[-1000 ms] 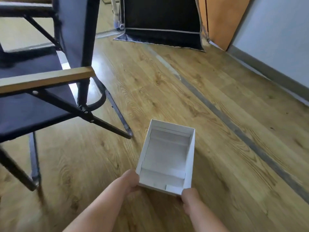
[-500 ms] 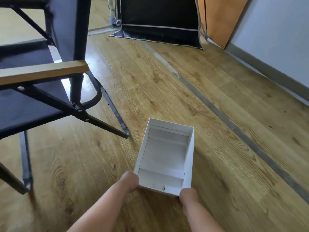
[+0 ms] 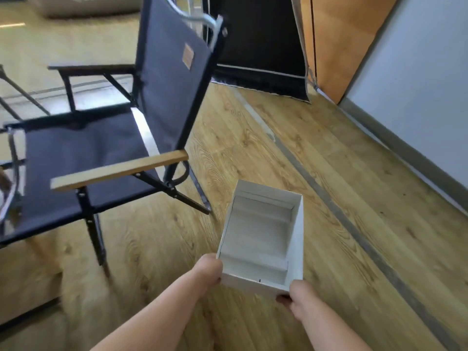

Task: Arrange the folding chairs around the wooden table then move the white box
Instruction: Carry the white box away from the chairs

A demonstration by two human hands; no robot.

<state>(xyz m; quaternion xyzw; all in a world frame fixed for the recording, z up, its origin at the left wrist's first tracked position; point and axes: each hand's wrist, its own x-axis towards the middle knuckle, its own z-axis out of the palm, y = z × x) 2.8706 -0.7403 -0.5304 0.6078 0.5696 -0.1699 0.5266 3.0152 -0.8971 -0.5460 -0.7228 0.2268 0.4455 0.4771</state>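
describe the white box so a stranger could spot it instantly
Start at the dark blue folding chair with wooden armrests on the wood floor. Between its legs and the grey floor strip is the white box, gripped at its near corners by the left hand and right hand. Unlike everything around it, it is white, open-topped and empty.

Indoor room with a light wood-grain plank floor (image 3: 253, 148), crossed by a grey floor strip (image 3: 354, 231). A pale blue-grey painted wall (image 3: 417, 84) with a grey skirting board (image 3: 405, 153) meets an orange-brown wooden panel (image 3: 336, 46) beside a black fabric sheet edged in white (image 3: 260, 46). A navy canvas folding chair with wooden armrests (image 3: 172, 84) stands on the boards. Home or studio: cannot be told.
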